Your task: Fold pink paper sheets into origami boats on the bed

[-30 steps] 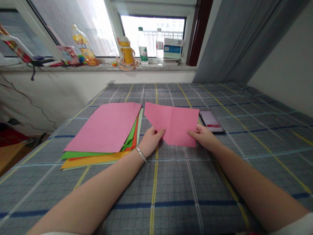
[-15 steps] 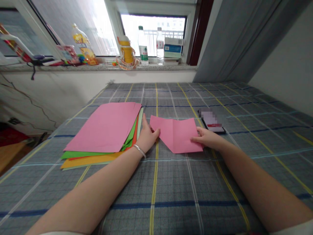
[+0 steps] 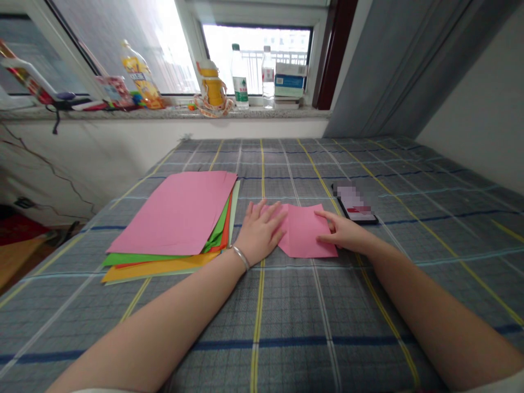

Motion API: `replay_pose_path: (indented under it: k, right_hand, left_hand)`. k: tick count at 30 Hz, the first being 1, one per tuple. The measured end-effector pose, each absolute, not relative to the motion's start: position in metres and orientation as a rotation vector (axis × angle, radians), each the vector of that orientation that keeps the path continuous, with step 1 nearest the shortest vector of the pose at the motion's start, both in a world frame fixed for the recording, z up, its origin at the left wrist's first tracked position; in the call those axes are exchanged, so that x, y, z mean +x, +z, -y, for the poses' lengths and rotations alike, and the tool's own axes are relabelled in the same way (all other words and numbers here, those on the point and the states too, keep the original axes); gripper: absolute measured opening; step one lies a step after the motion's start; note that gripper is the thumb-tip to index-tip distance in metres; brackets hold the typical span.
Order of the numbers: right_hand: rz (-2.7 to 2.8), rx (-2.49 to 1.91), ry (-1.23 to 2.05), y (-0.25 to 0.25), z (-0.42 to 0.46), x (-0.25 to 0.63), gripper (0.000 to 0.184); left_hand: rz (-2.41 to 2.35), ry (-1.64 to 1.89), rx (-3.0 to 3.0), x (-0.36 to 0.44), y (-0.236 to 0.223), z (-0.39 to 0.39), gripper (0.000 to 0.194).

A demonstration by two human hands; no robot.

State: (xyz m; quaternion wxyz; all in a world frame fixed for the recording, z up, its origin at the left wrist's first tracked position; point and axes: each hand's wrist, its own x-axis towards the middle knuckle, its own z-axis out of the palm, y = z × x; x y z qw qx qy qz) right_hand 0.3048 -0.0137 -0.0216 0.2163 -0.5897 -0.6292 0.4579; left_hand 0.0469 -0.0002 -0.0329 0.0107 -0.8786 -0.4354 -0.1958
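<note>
A small creased sheet of pink paper [image 3: 307, 232] lies on the plaid cloth, with an upright fold line near its middle and a slanted lower left edge. My left hand [image 3: 262, 228], a silver bangle at its wrist, rests flat over the paper's left part with fingers spread, hiding that side. At the right edge, my right hand [image 3: 338, 230] touches the paper with index finger and thumb apart on its top face. Left of my hands is a stack of coloured paper [image 3: 176, 213], pink on top, with green, orange and yellow sheets showing below.
A phone [image 3: 355, 204] with a blurred screen lies beyond my right hand. The plaid cloth [image 3: 286, 311] covers the whole surface. Along the windowsill [image 3: 172, 113] stand a yellow cup [image 3: 213, 87], several bottles and some boxes [image 3: 290, 82]. A grey curtain [image 3: 388, 71] hangs at right.
My left hand has gone from pinching the paper's left edge to lying flat on it. The paper now lies flatter. My right index finger has come onto its top face.
</note>
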Motion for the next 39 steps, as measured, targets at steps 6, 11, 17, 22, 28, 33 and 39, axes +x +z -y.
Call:
replay_pose_path:
  k: [6, 11, 17, 22, 28, 33, 39]
  right_hand:
    - [1.807, -1.636, 1.161, -0.03, 0.009, 0.311, 0.08]
    - [1.883, -1.647, 1.107, -0.027, 0.01, 0.31, 0.077]
    - [2.031, -1.702, 1.015, -0.018, 0.013, 0.308, 0.058]
    - [2.105, -1.739, 0.942, -0.017, 0.013, 0.31, 0.055]
    - [2.056, -1.599, 0.862, -0.022, 0.01, 0.314, 0.042]
    - [2.029, -1.644, 1.141, -0.017, 0.014, 0.321, 0.056]
    - [2.055, -1.623, 1.239, -0.012, 0.014, 0.328, 0.054]
  left_hand:
    - [1.122, -0.244, -3.031, 0.057, -0.037, 0.001, 0.054]
    - [1.199, -0.168, -3.03, 0.059, -0.039, -0.002, 0.06]
    - [1.29, -0.277, -2.963, 0.062, -0.044, -0.01, 0.063]
    - [1.385, -0.325, -2.92, 0.069, -0.048, -0.021, 0.07]
    - [1.439, -0.3, -2.896, 0.072, -0.049, -0.028, 0.057]
    - [1.292, -0.224, -2.928, 0.068, -0.045, -0.021, 0.058]
    - [1.2, -0.098, -2.998, 0.057, -0.037, -0.008, 0.078]
